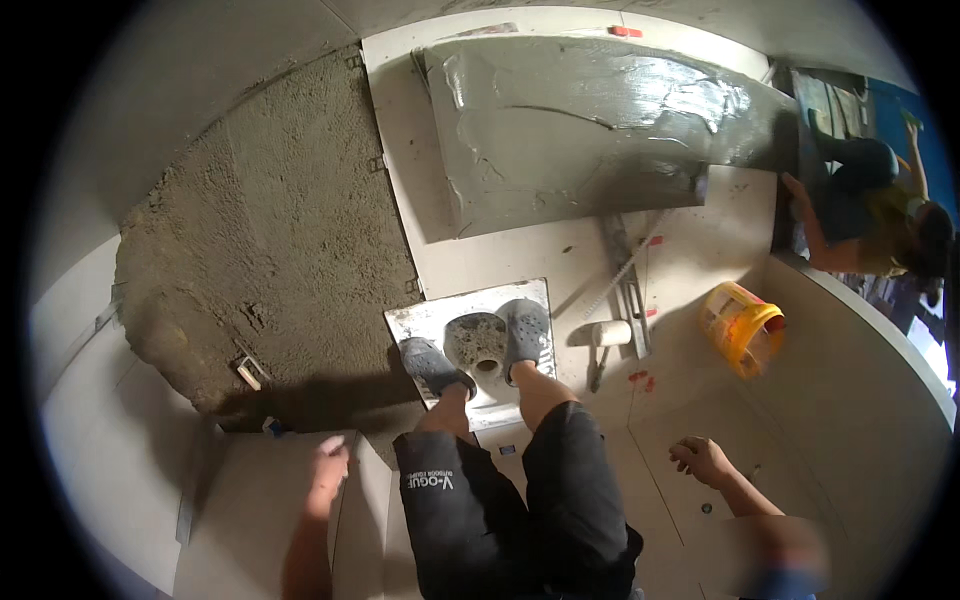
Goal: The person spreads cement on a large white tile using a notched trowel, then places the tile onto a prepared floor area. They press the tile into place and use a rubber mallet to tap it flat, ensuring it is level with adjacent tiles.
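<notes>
As right hand [703, 460] hangs, yellow bucket [732, 325] ahead, mallet [612, 333] leftward

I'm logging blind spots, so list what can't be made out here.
Left hand, head view: finger detail lost to blur.
Left forearm, head view: rest cut off by lower edge.
Squat pan, head view: parts hidden by both grey clogs.
Pale floor, head view: part blocked by grey-coated slab.

i see pale smooth walls [78, 310], a cream tiled floor [740, 195], a rough grey mortar stretch [290, 200], and bright light [937, 358] at far right.
</notes>
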Motion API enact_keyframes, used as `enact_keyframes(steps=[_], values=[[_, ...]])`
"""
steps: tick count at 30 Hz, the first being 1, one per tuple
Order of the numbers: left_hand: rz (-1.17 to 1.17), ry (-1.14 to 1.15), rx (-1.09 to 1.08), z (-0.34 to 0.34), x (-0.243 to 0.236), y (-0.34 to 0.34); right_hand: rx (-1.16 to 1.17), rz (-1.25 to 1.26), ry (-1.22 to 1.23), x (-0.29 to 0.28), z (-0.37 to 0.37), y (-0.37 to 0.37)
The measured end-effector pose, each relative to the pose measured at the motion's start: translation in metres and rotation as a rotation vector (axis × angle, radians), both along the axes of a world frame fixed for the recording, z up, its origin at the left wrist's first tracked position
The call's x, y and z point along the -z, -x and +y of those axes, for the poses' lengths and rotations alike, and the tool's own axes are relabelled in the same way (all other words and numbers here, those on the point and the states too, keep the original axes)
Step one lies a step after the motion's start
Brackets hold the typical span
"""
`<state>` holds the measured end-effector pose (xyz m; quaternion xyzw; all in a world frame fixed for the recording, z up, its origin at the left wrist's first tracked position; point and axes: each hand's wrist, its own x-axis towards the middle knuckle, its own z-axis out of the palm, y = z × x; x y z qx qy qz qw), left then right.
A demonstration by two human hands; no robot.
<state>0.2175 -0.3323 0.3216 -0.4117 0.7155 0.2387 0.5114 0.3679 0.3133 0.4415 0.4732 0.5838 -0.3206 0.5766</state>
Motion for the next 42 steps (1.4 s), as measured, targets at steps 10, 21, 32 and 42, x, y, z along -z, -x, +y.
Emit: enact_keyframes(steps=[10,21,32,42], values=[[-0.107,-0.182,-0.228,0.05,-0.144,-0.125,0.454,0.03,-0.085,-0.11,0.02,-0.074],[0.19,-0.295,-0.218,0.105,-0.135,-0.079,0.547,0.133,-0.123,-0.136,0.025,-0.065],[0.082,-0.397,-0.391,0.011,-0.127,-0.032,0.463,0.055,-0.211,-0.183,-0.047,-0.061],[0.146,-0.354,-0.269,-0.002,-0.017,0.065,0.585,0.061,-0.342,-0.24,-0.017,-0.061]])
